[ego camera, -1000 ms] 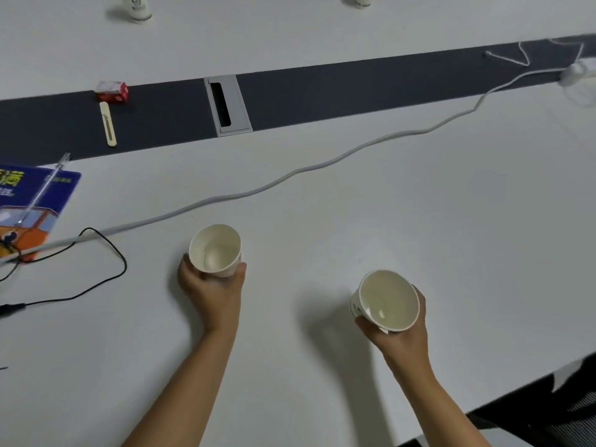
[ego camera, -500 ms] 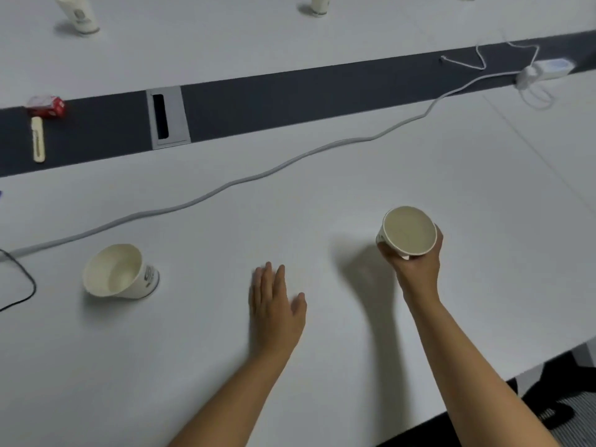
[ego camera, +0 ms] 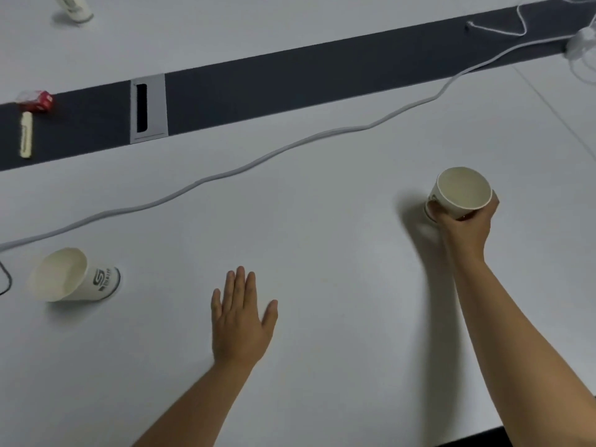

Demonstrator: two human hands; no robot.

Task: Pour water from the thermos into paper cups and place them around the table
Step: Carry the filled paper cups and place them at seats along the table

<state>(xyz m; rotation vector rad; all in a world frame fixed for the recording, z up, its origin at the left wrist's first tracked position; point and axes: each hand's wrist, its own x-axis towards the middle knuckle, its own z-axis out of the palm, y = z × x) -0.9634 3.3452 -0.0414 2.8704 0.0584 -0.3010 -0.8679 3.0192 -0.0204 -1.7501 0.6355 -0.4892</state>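
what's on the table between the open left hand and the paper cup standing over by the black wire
Nothing: in the head view, only bare white table separates the left hand from the paper cup.

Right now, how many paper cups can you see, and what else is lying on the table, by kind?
Paper cups: 3, namely the held cup, the near-left cup and the far cup
Cables: 3, namely white, black and thin white
Red box: 1
Cream stick: 1
Total: 8
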